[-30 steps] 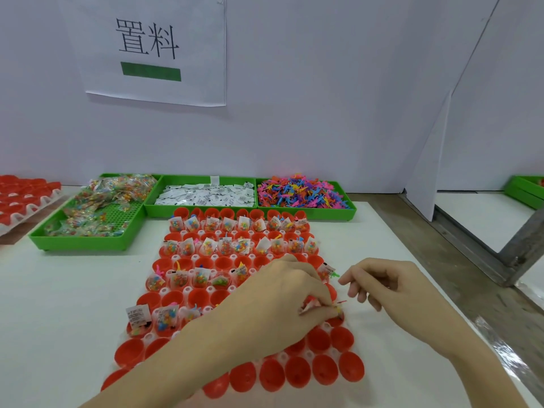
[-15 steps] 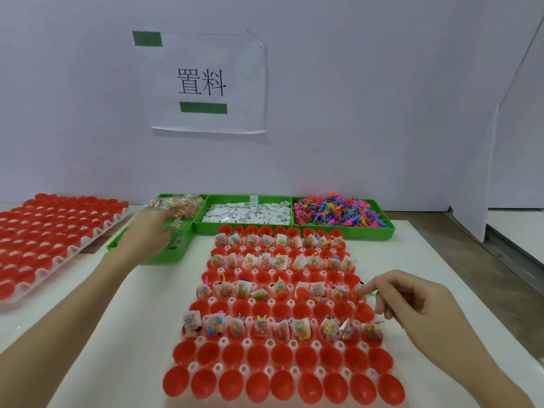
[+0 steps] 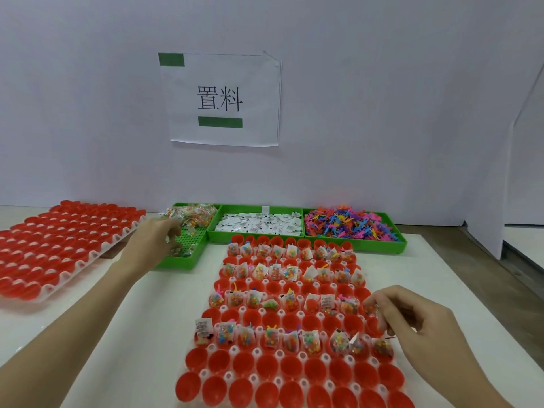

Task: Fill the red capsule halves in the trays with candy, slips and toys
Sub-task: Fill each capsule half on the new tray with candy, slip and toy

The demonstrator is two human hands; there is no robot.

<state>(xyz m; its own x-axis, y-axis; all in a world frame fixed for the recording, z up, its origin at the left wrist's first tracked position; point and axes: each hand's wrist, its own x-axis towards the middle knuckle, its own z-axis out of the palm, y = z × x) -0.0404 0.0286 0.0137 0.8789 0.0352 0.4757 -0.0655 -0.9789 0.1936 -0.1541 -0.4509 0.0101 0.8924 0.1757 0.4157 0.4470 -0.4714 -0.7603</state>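
A big white counter (image 3: 123,334) is holding everything. In the middle, a tray (image 3: 294,325) of red capsule halves (image 3: 266,367) is sitting; many rows are already holding candy, slips and toys, and the two nearest rows are still bare. A second tray (image 3: 59,245) of red halves is waiting on the left. At the back, three green bins are lying side by side: candy bags (image 3: 192,217), white slips (image 3: 259,226) and bright toys (image 3: 350,226).

The left hand (image 3: 153,245) is reaching far out into the candy bin, fingers curling down around candy bags. It could grab too many and drop some on the counter.

The right hand (image 3: 409,316) is hovering at the tray's right edge, fingers curled and pinching something tiny and red; I cannot tell what. It could bump a full cup and spill it.
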